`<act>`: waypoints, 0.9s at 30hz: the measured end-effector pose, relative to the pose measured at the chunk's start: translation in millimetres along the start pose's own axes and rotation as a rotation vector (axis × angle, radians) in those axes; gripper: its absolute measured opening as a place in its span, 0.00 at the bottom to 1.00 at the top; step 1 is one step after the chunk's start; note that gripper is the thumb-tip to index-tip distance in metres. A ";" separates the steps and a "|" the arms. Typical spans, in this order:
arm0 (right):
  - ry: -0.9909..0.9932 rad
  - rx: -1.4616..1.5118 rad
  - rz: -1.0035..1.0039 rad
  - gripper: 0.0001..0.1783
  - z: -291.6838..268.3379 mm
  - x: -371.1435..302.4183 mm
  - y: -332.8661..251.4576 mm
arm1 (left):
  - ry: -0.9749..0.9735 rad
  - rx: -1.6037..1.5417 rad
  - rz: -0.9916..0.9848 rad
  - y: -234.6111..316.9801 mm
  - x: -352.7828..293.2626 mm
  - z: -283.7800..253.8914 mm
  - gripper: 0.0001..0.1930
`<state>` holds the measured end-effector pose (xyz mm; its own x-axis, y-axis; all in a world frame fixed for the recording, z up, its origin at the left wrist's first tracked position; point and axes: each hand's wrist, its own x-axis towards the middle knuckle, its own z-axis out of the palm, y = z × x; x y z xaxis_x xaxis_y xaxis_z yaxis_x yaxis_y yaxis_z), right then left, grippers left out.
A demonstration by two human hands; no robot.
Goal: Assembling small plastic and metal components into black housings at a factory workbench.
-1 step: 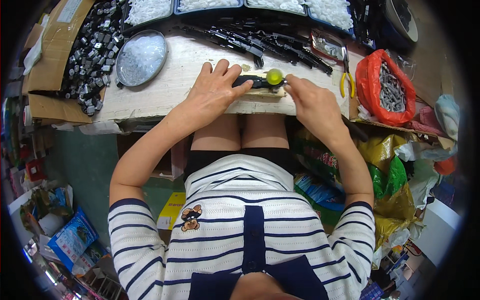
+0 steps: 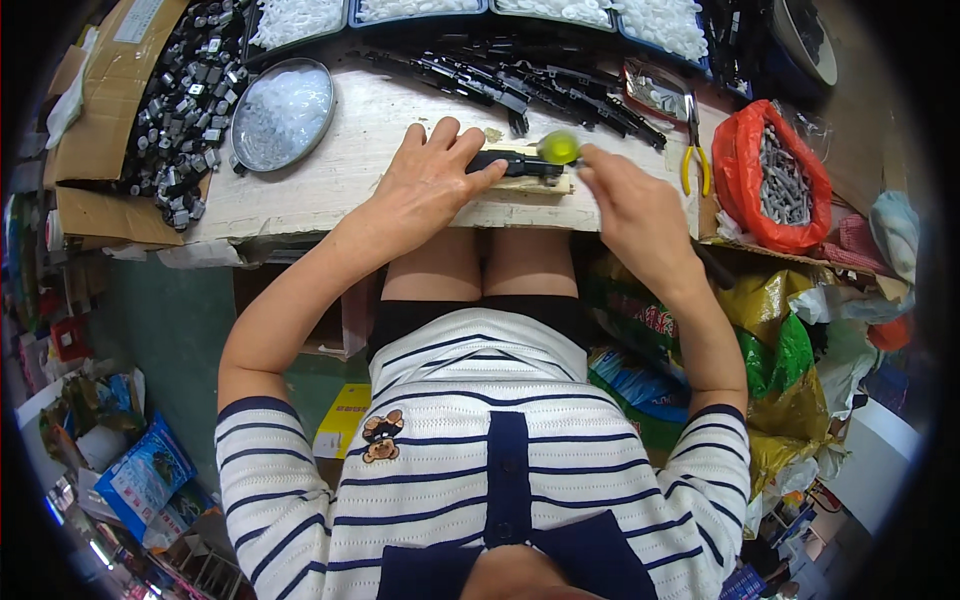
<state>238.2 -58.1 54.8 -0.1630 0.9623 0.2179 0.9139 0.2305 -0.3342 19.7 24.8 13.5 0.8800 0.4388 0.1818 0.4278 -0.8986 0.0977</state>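
Note:
My left hand [image 2: 425,180] holds a black elongated part [image 2: 518,162] down on a pale wooden block [image 2: 540,186] at the near edge of the table. Its thumb lies along the part, with the other fingers spread beyond it. In my right hand [image 2: 640,215] is a mallet with a yellow-green round head [image 2: 559,148], and its dark handle end shows past the wrist. Motion blurs the mallet head. It appears just over the right end of the black part; whether they touch, I cannot tell.
Several long black assemblies [image 2: 490,85] lie behind my hands. To the left are a round dish of clear pieces [image 2: 284,115] and a box of dark metal-like parts [image 2: 195,110]. Yellow-handled pliers [image 2: 694,165] and a red bag [image 2: 735,165] of grey pieces are right. White parts fill trays [image 2: 487,10] behind.
My right hand and the mallet have shifted a little to the right, and the mallet head has risen slightly farther away. My left hand and the black part have stayed put.

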 end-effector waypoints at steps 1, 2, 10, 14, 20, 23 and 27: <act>-0.006 0.002 -0.004 0.08 -1.7 1.2 -3.5 | -0.001 -0.002 -0.007 -2.2 0.4 -0.2 0.27; 0.112 0.050 -0.012 0.08 -6.1 -1.0 -8.4 | -0.004 -0.020 0.008 -2.7 3.4 -3.3 0.27; 0.114 0.028 -0.010 0.07 0.4 0.8 -7.4 | -0.041 -0.066 0.007 -6.4 10.2 -2.1 0.19; -0.093 -0.135 0.004 0.08 24.4 -6.5 1.1 | 0.032 -0.124 0.015 -4.4 9.6 -2.2 0.25; -0.164 -0.186 0.011 0.08 15.6 -2.3 -2.9 | -0.013 -0.310 -0.151 -22.1 20.8 1.6 0.25; -0.116 -0.088 0.012 0.09 7.0 2.8 -12.8 | 0.021 -0.370 -0.250 -18.9 20.5 2.7 0.25; 0.031 0.062 0.009 0.09 33.2 8.9 -23.7 | 0.076 -0.377 -0.276 -16.5 20.1 2.9 0.27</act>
<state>202.8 -50.2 34.2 -0.1423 0.9597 0.2422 0.8905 0.2309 -0.3921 30.9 48.3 12.8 0.7203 0.6728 0.1691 0.5264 -0.6888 0.4984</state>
